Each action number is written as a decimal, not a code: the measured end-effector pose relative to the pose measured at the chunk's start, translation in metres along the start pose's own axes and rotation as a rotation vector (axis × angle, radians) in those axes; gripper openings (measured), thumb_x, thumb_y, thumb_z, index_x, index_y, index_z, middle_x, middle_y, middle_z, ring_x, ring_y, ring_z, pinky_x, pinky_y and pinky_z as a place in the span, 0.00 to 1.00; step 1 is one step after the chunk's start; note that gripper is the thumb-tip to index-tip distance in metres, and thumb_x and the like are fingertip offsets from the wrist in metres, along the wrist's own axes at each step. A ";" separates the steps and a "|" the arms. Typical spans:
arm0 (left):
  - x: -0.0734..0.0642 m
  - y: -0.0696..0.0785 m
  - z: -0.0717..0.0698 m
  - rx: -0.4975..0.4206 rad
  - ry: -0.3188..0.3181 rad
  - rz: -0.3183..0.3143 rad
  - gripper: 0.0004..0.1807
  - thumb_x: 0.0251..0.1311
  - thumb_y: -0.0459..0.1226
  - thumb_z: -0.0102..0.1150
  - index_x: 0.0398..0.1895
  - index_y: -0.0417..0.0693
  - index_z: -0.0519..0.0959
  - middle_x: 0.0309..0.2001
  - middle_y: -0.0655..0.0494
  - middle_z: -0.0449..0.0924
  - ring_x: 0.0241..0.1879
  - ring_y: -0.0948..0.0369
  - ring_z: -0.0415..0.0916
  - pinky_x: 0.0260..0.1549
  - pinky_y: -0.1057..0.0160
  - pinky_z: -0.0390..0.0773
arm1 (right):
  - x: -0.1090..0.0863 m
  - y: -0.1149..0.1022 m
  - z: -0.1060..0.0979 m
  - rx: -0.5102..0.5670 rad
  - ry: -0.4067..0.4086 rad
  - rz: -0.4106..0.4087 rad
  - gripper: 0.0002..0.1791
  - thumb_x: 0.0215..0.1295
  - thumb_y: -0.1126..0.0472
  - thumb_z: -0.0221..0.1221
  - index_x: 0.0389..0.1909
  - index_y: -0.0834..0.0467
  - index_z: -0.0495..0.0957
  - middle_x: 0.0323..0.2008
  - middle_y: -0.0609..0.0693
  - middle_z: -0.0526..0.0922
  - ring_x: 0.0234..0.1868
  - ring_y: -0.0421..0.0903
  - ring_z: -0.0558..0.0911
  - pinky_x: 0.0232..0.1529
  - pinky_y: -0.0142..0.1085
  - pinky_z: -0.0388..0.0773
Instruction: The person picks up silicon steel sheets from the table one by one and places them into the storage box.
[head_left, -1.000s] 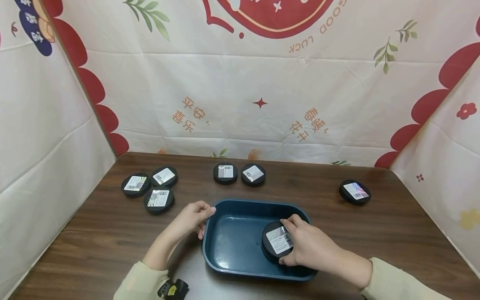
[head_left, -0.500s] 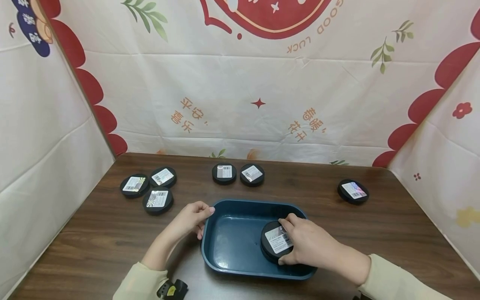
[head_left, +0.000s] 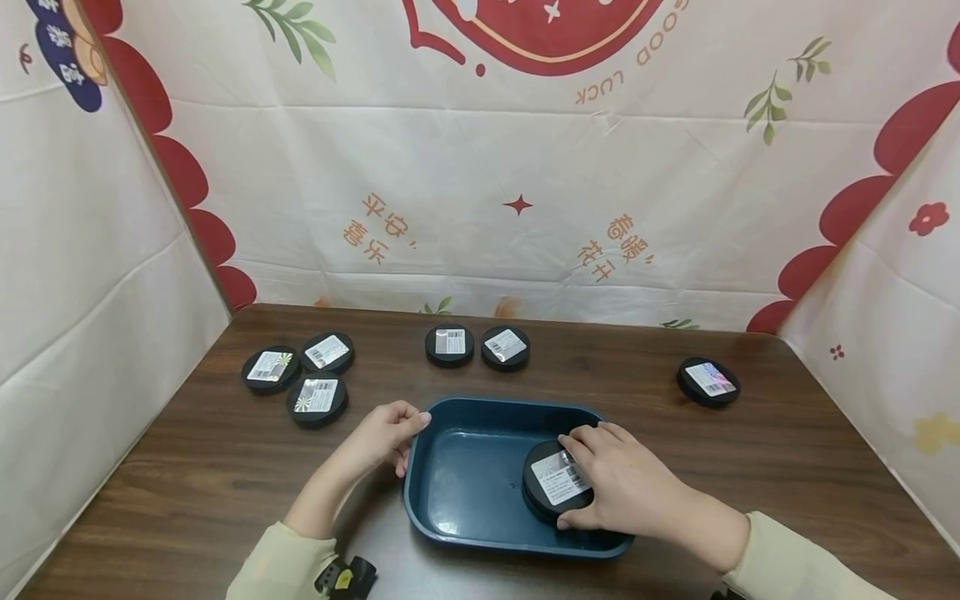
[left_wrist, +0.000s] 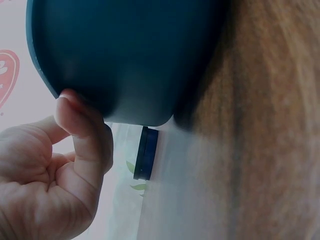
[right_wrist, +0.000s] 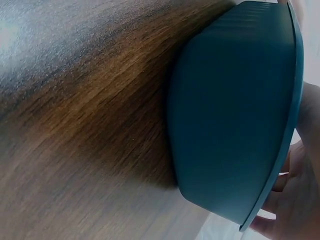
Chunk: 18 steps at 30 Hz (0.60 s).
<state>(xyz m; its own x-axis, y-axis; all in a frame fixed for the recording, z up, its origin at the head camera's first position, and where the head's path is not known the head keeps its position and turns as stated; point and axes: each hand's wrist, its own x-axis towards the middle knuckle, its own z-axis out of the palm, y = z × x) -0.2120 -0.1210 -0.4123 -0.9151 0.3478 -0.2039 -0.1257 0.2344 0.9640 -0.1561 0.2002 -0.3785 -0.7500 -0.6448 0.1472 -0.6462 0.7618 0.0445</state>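
Observation:
A dark blue rectangular tray [head_left: 465, 479] stands on the table in the head view. My left hand [head_left: 386, 437] holds its left rim, thumb on top and the other fingers outside; the left wrist view has the same hand [left_wrist: 65, 165] at the tray wall [left_wrist: 125, 60]. Inside the tray's right part lies a black round flat container [head_left: 555, 479] with a white barcode label. My right hand [head_left: 626, 483] reaches over the right rim and grips that container between thumb and fingers, covering its right side. Whether another container lies beneath it, I cannot tell.
Similar black round containers lie about: three at the left, among them a front one [head_left: 317, 400]; two behind the tray, including a left one [head_left: 450, 346]; one [head_left: 708, 382] at the far right. White printed cloth [head_left: 480, 167] closes off the back and sides of the wooden table [head_left: 187, 475].
My right hand has shifted very slightly to the right, its fingers a little more spread, baring more of the label. The left hand, tray and other containers have stayed put.

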 end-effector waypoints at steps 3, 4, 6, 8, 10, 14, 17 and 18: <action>0.000 0.000 0.000 0.003 -0.002 -0.002 0.15 0.66 0.40 0.52 0.38 0.32 0.69 0.16 0.53 0.69 0.10 0.64 0.66 0.11 0.70 0.70 | -0.001 0.000 0.000 -0.009 0.001 -0.003 0.50 0.42 0.26 0.60 0.53 0.65 0.75 0.48 0.56 0.77 0.51 0.51 0.75 0.58 0.53 0.66; 0.000 0.001 0.000 0.005 -0.001 -0.001 0.16 0.66 0.40 0.52 0.38 0.32 0.69 0.17 0.53 0.69 0.10 0.64 0.67 0.11 0.70 0.70 | -0.001 0.000 0.000 -0.008 0.000 -0.003 0.50 0.42 0.26 0.60 0.53 0.65 0.75 0.48 0.56 0.77 0.51 0.51 0.75 0.59 0.54 0.65; 0.000 0.001 0.000 0.008 -0.001 -0.003 0.16 0.66 0.40 0.52 0.39 0.32 0.69 0.17 0.53 0.69 0.10 0.64 0.67 0.11 0.70 0.70 | -0.002 0.000 0.000 0.001 -0.002 -0.002 0.51 0.42 0.26 0.60 0.54 0.66 0.74 0.49 0.57 0.77 0.52 0.51 0.74 0.61 0.55 0.61; 0.000 0.001 0.000 0.009 0.000 -0.006 0.16 0.66 0.40 0.52 0.39 0.32 0.69 0.17 0.53 0.69 0.11 0.64 0.67 0.11 0.70 0.70 | -0.003 0.000 0.000 0.013 0.005 -0.002 0.51 0.42 0.26 0.60 0.55 0.65 0.73 0.50 0.56 0.76 0.54 0.51 0.73 0.62 0.56 0.59; 0.000 0.001 0.000 0.009 0.000 -0.008 0.16 0.66 0.40 0.51 0.39 0.32 0.69 0.17 0.53 0.70 0.11 0.64 0.67 0.11 0.70 0.70 | -0.005 0.001 0.000 0.026 0.023 -0.006 0.52 0.42 0.26 0.61 0.58 0.63 0.71 0.53 0.56 0.74 0.56 0.52 0.72 0.62 0.57 0.57; -0.001 0.002 0.000 0.011 -0.001 -0.008 0.16 0.66 0.40 0.52 0.39 0.32 0.69 0.16 0.53 0.70 0.11 0.64 0.67 0.11 0.70 0.70 | -0.009 0.003 -0.001 0.022 0.069 -0.011 0.54 0.40 0.27 0.63 0.64 0.58 0.66 0.61 0.56 0.68 0.63 0.54 0.66 0.62 0.57 0.56; -0.001 0.002 0.000 0.013 -0.001 -0.002 0.16 0.66 0.40 0.52 0.39 0.32 0.69 0.16 0.53 0.69 0.11 0.64 0.67 0.11 0.70 0.70 | -0.011 0.004 0.000 0.004 0.087 0.000 0.55 0.41 0.27 0.62 0.67 0.57 0.63 0.65 0.56 0.64 0.67 0.54 0.61 0.64 0.55 0.53; -0.001 0.002 0.000 0.013 -0.001 -0.001 0.16 0.66 0.40 0.52 0.39 0.32 0.69 0.16 0.53 0.69 0.11 0.64 0.67 0.12 0.70 0.70 | -0.012 0.005 0.000 -0.002 0.087 0.006 0.55 0.42 0.27 0.61 0.67 0.58 0.62 0.66 0.57 0.63 0.68 0.54 0.60 0.65 0.53 0.52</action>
<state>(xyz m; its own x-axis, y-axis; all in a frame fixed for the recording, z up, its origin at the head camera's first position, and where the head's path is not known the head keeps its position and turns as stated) -0.2110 -0.1211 -0.4100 -0.9147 0.3484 -0.2050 -0.1215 0.2467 0.9615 -0.1501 0.2112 -0.3802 -0.7388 -0.6323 0.2332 -0.6414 0.7659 0.0448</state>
